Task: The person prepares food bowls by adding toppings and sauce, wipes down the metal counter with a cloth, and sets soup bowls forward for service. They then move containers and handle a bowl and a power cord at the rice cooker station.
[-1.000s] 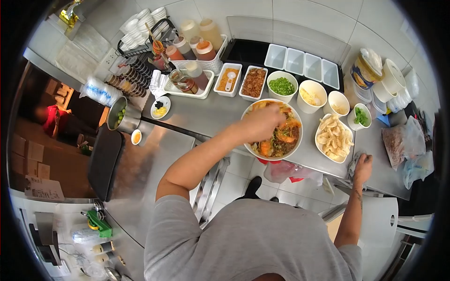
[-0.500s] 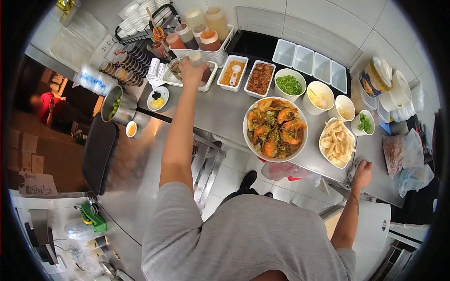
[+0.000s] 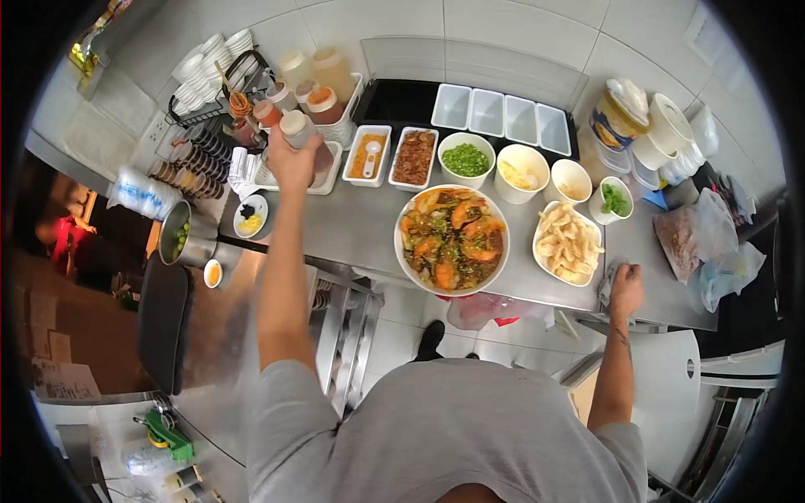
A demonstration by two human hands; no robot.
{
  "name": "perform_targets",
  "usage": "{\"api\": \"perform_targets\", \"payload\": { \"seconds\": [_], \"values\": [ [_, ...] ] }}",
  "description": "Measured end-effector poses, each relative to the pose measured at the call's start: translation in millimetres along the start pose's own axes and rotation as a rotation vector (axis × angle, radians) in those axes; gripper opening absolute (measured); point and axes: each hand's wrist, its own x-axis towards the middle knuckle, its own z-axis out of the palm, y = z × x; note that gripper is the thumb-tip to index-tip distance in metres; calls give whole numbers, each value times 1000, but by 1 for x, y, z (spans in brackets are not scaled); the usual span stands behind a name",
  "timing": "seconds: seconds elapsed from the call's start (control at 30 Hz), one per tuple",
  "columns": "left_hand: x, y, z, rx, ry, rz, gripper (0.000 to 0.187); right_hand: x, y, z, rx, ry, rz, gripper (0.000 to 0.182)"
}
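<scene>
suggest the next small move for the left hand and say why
Probably lift the pale-capped bottle toward the large bowl: the left hand is wrapped around it at the white tray, and the bowl stands filled and uncovered in front of the person.

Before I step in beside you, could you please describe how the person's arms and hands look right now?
The left hand and right hand show no gloves. Short grey sleeves leave both forearms uncovered. A dark marking, possibly a tattoo, shows on the right forearm near the wrist.
</scene>
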Motion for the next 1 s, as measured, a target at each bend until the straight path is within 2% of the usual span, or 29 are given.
{"api": "perform_targets", "payload": {
  "seconds": [0.03,0.1,0.13,0.17,0.23,0.3,0.33,0.4,0.6,0.73,0.83,0.93,0.97,1.0],
  "values": [
    [-6,29,-9,-107,-56,-15,52,1,3,4,19,15,-7,34],
    [-17,72,-32,-5,-292,-82,52,-2,-13,2,63,-37,-4,35],
    [-23,93,-33,29,-437,-106,52,-5,-11,0,57,-30,-18,36],
    [-30,115,-36,63,-681,-167,54,-4,-9,-2,50,-16,-25,36],
    [-44,143,-35,227,-1004,43,54,-2,-8,1,58,-7,-39,36],
    [-60,143,-22,468,-1255,353,48,1,-3,9,73,-12,-41,35],
    [-66,153,-16,588,-1291,389,45,0,-2,9,61,-5,-57,35],
    [-77,175,-2,824,-1348,465,39,2,0,8,35,23,-88,36],
    [-97,181,31,864,-1243,693,35,-5,-13,-9,5,-40,-16,38],
    [-103,185,13,918,-1426,585,33,-2,-3,3,28,1,-58,36],
    [-88,179,-4,957,-1299,464,36,0,-4,6,67,6,-76,36],
    [-88,146,-8,620,-1050,369,43,-1,-2,5,52,-14,-65,36],
    [-86,131,-6,482,-1040,319,49,1,-2,6,49,-27,-54,36],
    [-82,130,-9,352,-1032,174,49,2,-3,7,47,-39,-42,37]
  ]
}}
